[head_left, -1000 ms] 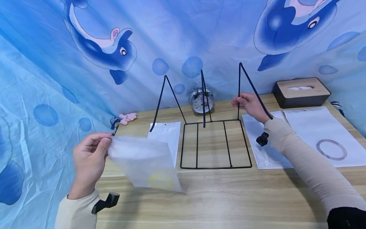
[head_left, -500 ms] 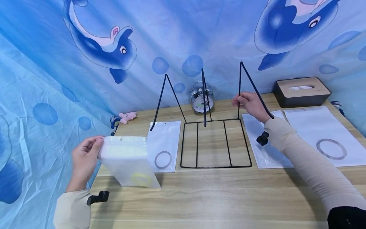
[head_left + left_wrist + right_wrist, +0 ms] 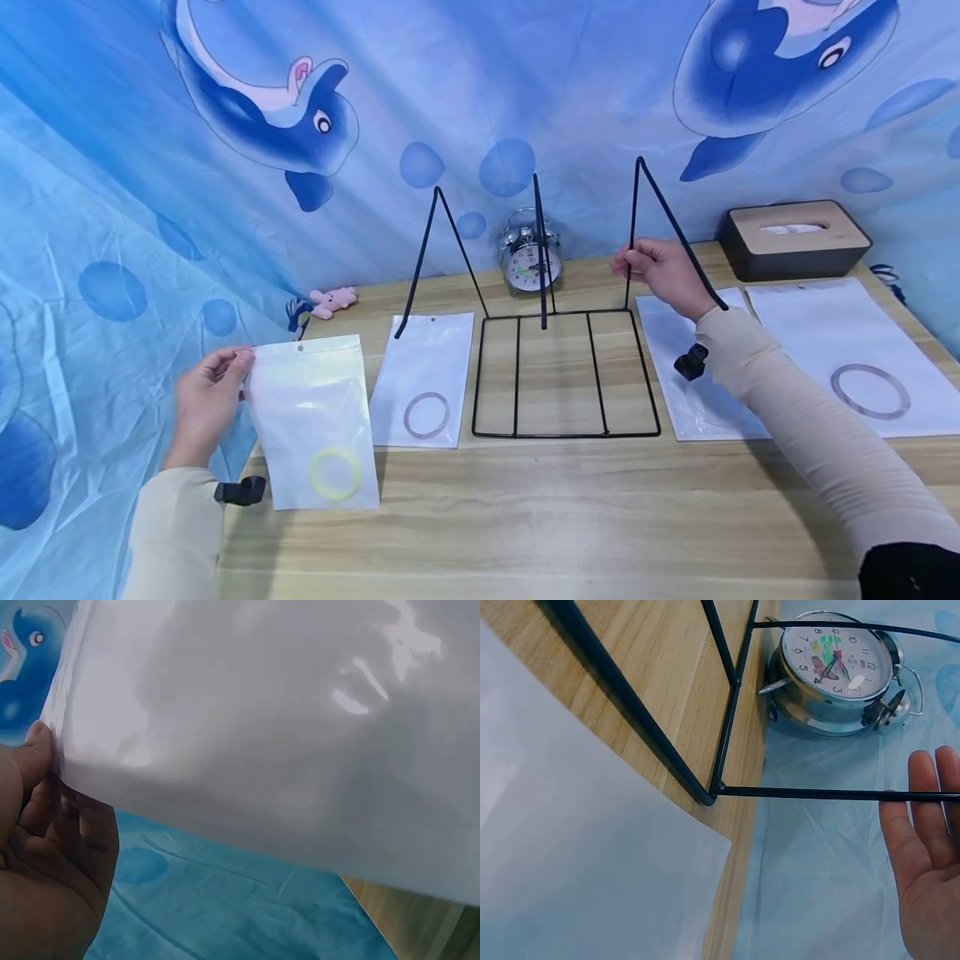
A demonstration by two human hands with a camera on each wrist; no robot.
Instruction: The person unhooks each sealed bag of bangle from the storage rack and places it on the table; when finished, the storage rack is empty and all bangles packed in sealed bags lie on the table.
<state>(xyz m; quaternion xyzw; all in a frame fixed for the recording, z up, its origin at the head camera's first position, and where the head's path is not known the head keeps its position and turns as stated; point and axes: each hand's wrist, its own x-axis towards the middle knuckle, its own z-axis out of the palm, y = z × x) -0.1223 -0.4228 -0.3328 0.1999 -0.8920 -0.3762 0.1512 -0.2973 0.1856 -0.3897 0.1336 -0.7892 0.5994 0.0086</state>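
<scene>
In the head view my left hand (image 3: 206,404) pinches the top left corner of a white zip bag (image 3: 300,408) bearing a yellow ring. The bag hangs upright, front left of the table; its glossy surface fills much of the left wrist view. My right hand (image 3: 667,273) holds a rear upright of a black wire rack (image 3: 517,375), thumb against the wire. Three bent wire dividers rise from the rack's flat base. In the right wrist view the wire crosses the right hand's fairly straight fingers (image 3: 922,825); the thumb is out of that view.
White bags with grey rings lie either side of the rack: one on the left (image 3: 427,358), others on the right (image 3: 847,333). Behind stand an alarm clock (image 3: 528,258) and a tissue box (image 3: 795,237). A pink toy (image 3: 333,302) lies back left, by the blue curtain.
My left hand has moved left with the zip bag, which has swung round to show its front. The left grey-ring bag is now largely uncovered. My right hand stays at the rack.
</scene>
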